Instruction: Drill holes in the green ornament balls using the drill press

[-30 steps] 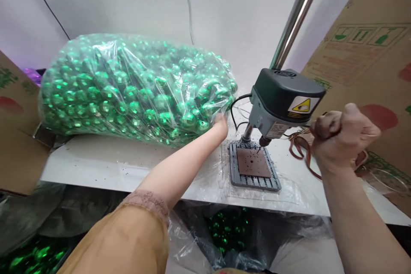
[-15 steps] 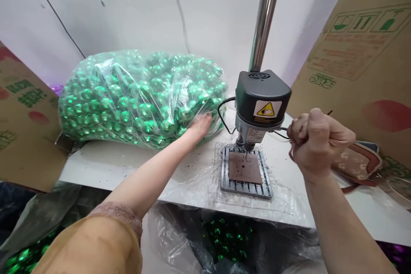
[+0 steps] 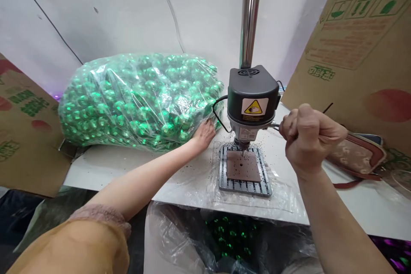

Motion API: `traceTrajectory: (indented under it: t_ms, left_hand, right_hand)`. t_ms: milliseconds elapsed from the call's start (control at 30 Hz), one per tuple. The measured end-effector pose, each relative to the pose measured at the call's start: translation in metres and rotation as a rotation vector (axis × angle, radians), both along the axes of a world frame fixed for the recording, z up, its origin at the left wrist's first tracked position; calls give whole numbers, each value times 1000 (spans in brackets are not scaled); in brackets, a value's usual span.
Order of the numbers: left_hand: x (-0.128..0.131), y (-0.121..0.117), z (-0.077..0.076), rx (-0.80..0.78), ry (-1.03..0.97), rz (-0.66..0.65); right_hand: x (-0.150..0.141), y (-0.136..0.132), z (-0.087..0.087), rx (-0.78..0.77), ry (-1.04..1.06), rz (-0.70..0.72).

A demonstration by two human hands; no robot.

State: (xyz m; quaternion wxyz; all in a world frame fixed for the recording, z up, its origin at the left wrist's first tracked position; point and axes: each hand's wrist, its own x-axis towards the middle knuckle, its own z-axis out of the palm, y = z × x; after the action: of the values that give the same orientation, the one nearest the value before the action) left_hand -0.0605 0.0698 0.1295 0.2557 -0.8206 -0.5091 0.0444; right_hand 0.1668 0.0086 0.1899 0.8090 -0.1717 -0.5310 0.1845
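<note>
A small bench drill press (image 3: 252, 98) with a shiny steel column stands on the white table. Its bit points down at a brown square board (image 3: 244, 170) with a dark hole in it, lying on the slotted metal base (image 3: 245, 186). My right hand (image 3: 308, 139) is closed in a fist around the drill's feed lever, right of the motor housing. My left hand (image 3: 204, 135) is at the right end of a clear plastic bag (image 3: 141, 102) full of shiny green faceted balls. Its fingers are curled, and what they hold is hidden.
Cardboard boxes stand left (image 3: 25, 132) and right (image 3: 359, 51). A patterned pouch (image 3: 356, 154) lies behind my right wrist. Dark shavings litter the table (image 3: 128, 167) and the plastic sheet round the base. Below the front edge is an open bag of green balls (image 3: 233, 233).
My left hand has come back from inside the bag's opening to its outer edge. My right hand stays on the lever. The view has shifted slightly.
</note>
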Motion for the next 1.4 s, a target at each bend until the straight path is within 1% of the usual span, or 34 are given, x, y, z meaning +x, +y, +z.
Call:
traceTrajectory:
  t_ms: [67, 100, 167, 233, 333, 500, 667, 767, 900, 967, 1033, 1133, 1267, 1400]
  left_hand:
    - [-4, -6, 1, 53, 118, -87]
    - [-6, -9, 2, 91, 146, -125]
    - [-9, -11, 2, 193, 124, -156]
    - [-10, -10, 3, 279, 49, -115]
    - [-10, -4, 8, 318, -86, 4]
    - [-11, 4, 27, 315, -237, 213]
    - [-8, 10, 42, 260, -261, 395]
    - [-5, 15, 50, 218, -259, 435]
    - [-7, 22, 61, 102, -292, 440]
    - [-9, 23, 64, 65, -299, 430]
    - [-9, 23, 63, 44, -292, 412]
    - [-9, 17, 57, 21, -265, 389]
    - [-14, 2, 44, 6, -217, 365]
    - [-24, -17, 33, -45, -176, 315]
  right_hand:
    - [0, 0, 0, 8, 1, 4]
    - [0, 1, 0, 11, 3, 4]
    - [0, 1, 0, 17, 10, 2]
    - [-1, 1, 0, 24, 13, 0]
    - [-1, 1, 0, 33, 15, -8]
    - [-1, -1, 1, 28, -3, -7]
    - [-1, -1, 1, 28, -5, -17]
    - [-2, -1, 0, 31, -6, -19]
    - [-1, -2, 0, 41, -15, -24]
    - [0, -2, 0, 43, -20, -24]
    - [1, -2, 0, 44, -26, -24]
    - [1, -1, 0, 50, -34, -22]
    - [0, -2, -1, 44, -30, -21]
    - [1, -4, -1, 20, -27, -23]
